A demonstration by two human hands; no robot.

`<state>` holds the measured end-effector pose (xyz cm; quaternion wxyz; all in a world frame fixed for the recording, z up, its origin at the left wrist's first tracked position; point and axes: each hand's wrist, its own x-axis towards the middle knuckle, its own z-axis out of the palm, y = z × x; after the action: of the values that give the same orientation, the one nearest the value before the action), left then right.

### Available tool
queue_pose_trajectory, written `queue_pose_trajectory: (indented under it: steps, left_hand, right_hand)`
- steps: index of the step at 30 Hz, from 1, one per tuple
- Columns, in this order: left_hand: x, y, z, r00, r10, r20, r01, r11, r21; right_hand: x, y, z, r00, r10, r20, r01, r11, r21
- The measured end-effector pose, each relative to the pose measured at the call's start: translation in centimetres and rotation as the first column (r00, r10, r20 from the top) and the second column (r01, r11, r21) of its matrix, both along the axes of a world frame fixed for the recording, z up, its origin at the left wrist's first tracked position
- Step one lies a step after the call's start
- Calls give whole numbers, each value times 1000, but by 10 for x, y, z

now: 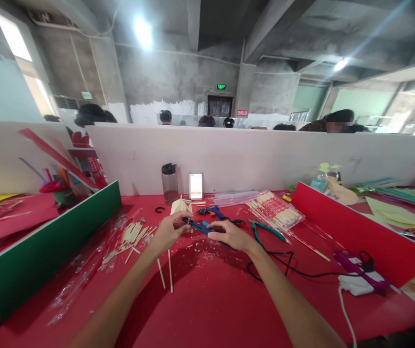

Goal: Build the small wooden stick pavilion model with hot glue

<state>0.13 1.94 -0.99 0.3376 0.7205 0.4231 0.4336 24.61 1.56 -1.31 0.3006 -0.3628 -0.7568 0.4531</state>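
My right hand [229,234] is closed around the handles of dark blue pliers [200,227] over the red table [207,299]. The jaws point left, to the fingertips of my left hand [171,232]. Those fingers are pinched together at the jaws; what they hold is too small to make out. Just behind my left hand stands a small structure of pale sticks [181,205]. A blue glue gun [216,211] lies behind the pliers. Two loose sticks [170,270] lie in front of my left hand, and small chips are scattered below the pliers.
Cut sticks [135,237] are heaped at left, beside a green divider [55,241]. A dark bottle [170,183] and a lit phone [196,186] stand at the back. Green-handled pliers [268,231], packaged sticks [276,210], black cable [312,275] and a red divider [359,232] are at right.
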Motion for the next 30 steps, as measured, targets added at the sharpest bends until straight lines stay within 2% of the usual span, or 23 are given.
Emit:
queue_pose_trajectory:
  steps: [5, 12, 21, 25, 30]
  left_hand:
    - [1, -1, 2, 1000, -1, -18, 1, 1000, 7]
    - [0, 1, -3, 999, 11, -36, -11, 1000, -14]
    - [0, 3, -9, 999, 17, -42, -17, 1000, -4]
    - [1, 2, -9, 999, 6, -37, -6, 1000, -9]
    - [3, 2, -10, 1000, 17, -26, -17, 1000, 25]
  right_hand:
    - [0, 3, -5, 1000, 9, 26, -10, 999, 34]
    - [0, 4, -7, 996, -33, 86, 28, 998, 57]
    - [-4, 0, -6, 974, -74, 215, 11, 959, 282]
    - [-11, -6, -8, 951, -180, 252, 80, 929, 360]
    - [-20, -9, -11, 863, -301, 406, 117, 900, 420]
